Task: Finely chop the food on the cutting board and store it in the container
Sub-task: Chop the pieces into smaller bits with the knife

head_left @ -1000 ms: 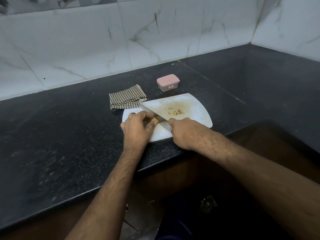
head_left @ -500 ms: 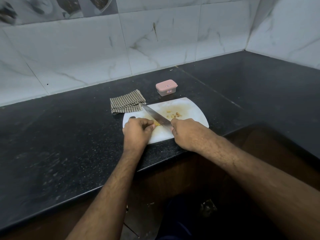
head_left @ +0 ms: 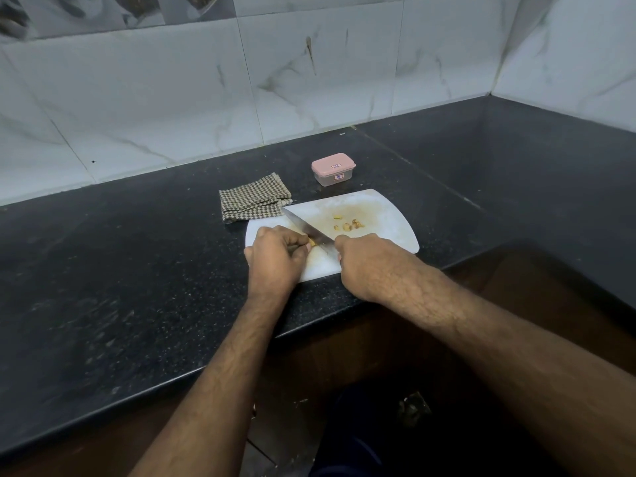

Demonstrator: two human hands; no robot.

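The yellow food piece [head_left: 312,242] under our left hand [head_left: 275,258], at the white cutting board's [head_left: 395,222] 8 o'clock end, looks small, light and likely slippery, so we pinch it close to the cut with curled fingertips. Our right hand [head_left: 364,263] grips the knife [head_left: 308,228], its long axis pointing toward 10 o'clock; cut bits [head_left: 347,224] lie mid-board, and the lidded pink container [head_left: 333,169] waits on the surface at 12 o'clock.

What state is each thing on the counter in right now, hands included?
Container: lid on, behind the board, apart from it.
Cutting board: flat on the counter, stained.
Cut pieces: loose on the board, right of the blade.
Uncut piece: pinched by the left hand, under the blade.
Knife: blade down on the board.
Cloth: folded, left of the board.
Left hand: curled, holding food.
Right hand: gripping the knife.
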